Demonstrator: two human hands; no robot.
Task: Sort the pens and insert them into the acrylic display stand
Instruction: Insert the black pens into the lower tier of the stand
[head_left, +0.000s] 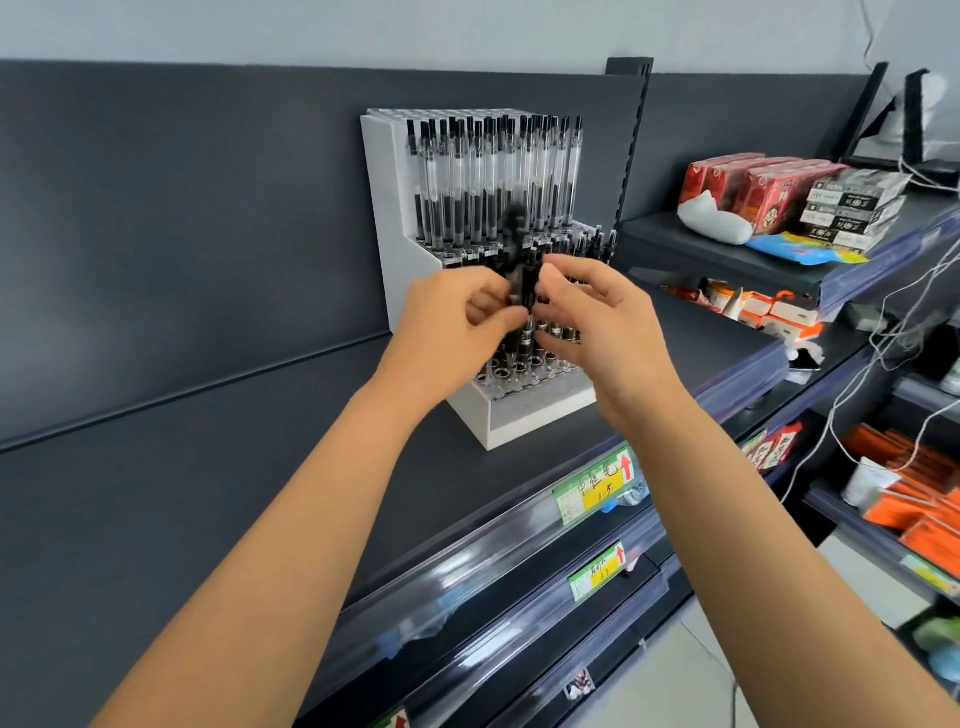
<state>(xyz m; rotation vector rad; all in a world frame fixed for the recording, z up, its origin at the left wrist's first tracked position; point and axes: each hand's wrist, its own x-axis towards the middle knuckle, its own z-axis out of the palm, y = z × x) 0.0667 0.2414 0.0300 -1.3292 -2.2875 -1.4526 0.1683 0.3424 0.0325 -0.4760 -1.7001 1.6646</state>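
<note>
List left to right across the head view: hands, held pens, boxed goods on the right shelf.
left hand → held pens → right hand → red boxes → black-and-white boxes. The display stand spans behind both hands, so it is omitted.

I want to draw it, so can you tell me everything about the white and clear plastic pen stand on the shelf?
The stepped white and clear acrylic display stand stands upright on the dark grey shelf, near the dark back panel. Its top tiers are packed with upright clear pens with black caps; the lowest front rows show empty round holes. The left hand and right hand hold a bunch of black pens before its middle, hiding that part.
</note>
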